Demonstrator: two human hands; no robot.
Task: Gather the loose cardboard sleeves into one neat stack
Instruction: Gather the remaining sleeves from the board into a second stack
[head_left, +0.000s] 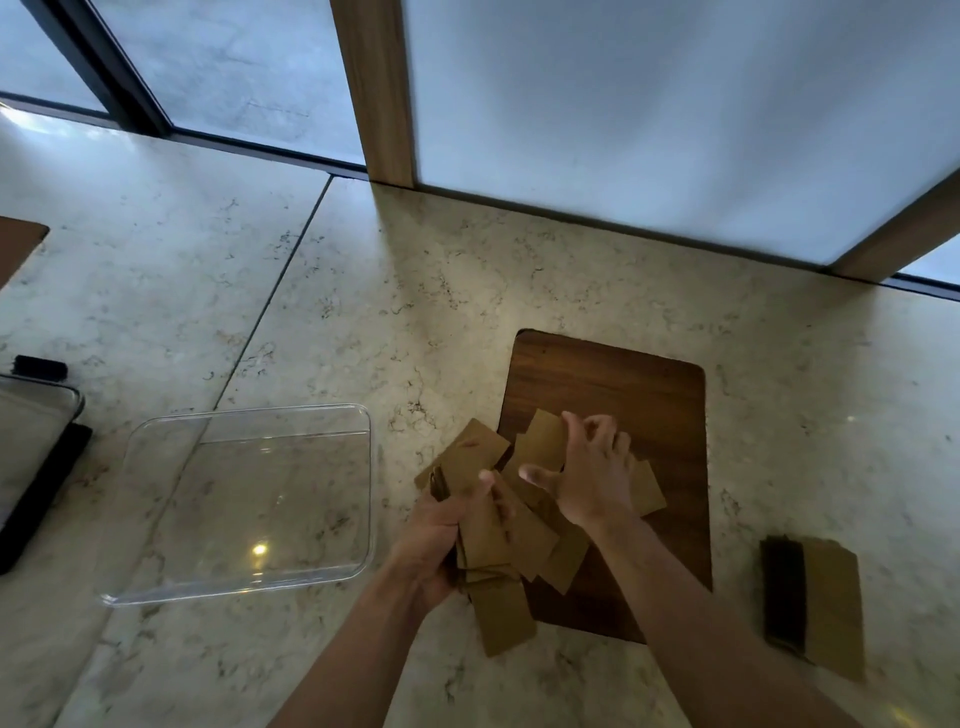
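My left hand (441, 540) grips a splayed bunch of sleeves (498, 525) at lower centre, right hand (592, 467) fingers curled over loose ones; they look light, stiff, slippery, so I'd squeeze the long edges.

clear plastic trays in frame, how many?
2. One clear tray sits on the counter left of the left hand; a second tray, partly cut off, is at the left edge.

Two hands (436, 540); one board (623, 384); one tub (249, 415).
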